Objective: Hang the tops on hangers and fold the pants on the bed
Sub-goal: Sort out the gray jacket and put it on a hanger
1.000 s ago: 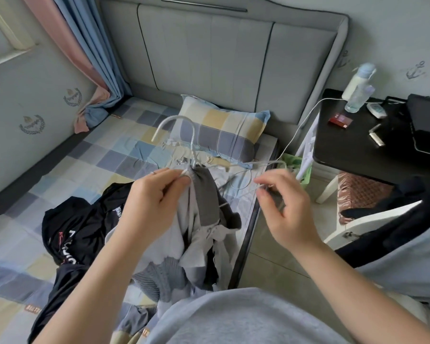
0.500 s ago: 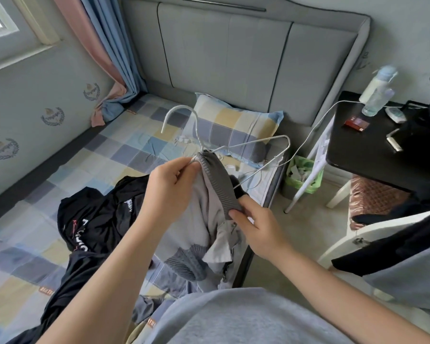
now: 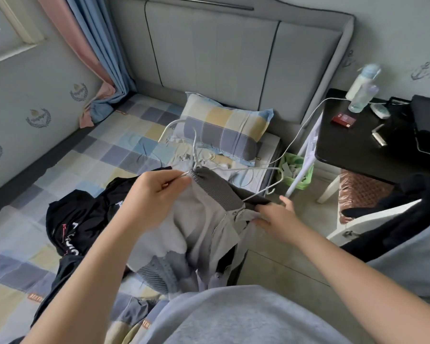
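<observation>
A grey zip jacket with a dark ribbed collar hangs above the bed's right edge, partly threaded on a white wire hanger. My left hand pinches the hanger's left arm together with the jacket fabric near the collar. My right hand grips the jacket's right shoulder fabric just below the hanger's right end. The hanger's hook points up toward the pillow. Black clothes lie bunched on the bed to the left.
A checked pillow lies at the grey headboard. A black side table with a bottle, a red box and devices stands right. A green bin sits on the floor. A white chair carries dark clothes.
My right hand slid from the collar down and right to the jacket's shoulder. The hanger's right arm now sticks out over the fabric. My left hand kept its pinch.
</observation>
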`<action>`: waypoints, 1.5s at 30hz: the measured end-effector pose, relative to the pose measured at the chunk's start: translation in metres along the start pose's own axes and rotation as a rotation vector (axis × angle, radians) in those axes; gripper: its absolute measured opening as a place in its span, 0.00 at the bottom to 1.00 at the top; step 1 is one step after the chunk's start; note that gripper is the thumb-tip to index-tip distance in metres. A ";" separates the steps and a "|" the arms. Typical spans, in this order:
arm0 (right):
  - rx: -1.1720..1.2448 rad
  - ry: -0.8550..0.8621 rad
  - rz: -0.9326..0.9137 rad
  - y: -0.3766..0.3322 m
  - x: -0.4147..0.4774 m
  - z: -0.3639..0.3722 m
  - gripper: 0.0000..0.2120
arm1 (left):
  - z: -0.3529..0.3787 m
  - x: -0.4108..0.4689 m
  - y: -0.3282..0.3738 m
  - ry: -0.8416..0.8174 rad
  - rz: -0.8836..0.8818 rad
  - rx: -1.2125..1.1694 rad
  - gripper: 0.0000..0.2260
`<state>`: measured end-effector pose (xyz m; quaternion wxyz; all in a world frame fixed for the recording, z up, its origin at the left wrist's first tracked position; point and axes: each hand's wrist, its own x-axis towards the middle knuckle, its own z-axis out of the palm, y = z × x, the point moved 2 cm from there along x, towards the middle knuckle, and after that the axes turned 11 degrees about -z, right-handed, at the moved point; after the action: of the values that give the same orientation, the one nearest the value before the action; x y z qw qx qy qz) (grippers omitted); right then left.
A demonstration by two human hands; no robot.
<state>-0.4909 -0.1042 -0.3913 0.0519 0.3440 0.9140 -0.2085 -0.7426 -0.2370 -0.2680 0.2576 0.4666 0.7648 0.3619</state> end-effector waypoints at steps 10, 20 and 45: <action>-0.065 0.092 -0.074 0.013 0.005 -0.048 0.11 | -0.023 -0.004 -0.012 -0.063 -0.054 -0.081 0.11; 0.137 0.207 -0.137 0.019 0.007 -0.061 0.13 | -0.029 -0.009 -0.012 -0.112 0.007 -0.324 0.24; 0.002 0.359 -0.235 -0.043 -0.002 -0.123 0.08 | 0.050 0.006 -0.014 0.079 -0.164 0.283 0.22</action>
<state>-0.5112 -0.0831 -0.2642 -0.1369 0.2668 0.9423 -0.1491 -0.7157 -0.2204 -0.3097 0.1875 0.4199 0.8531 0.2463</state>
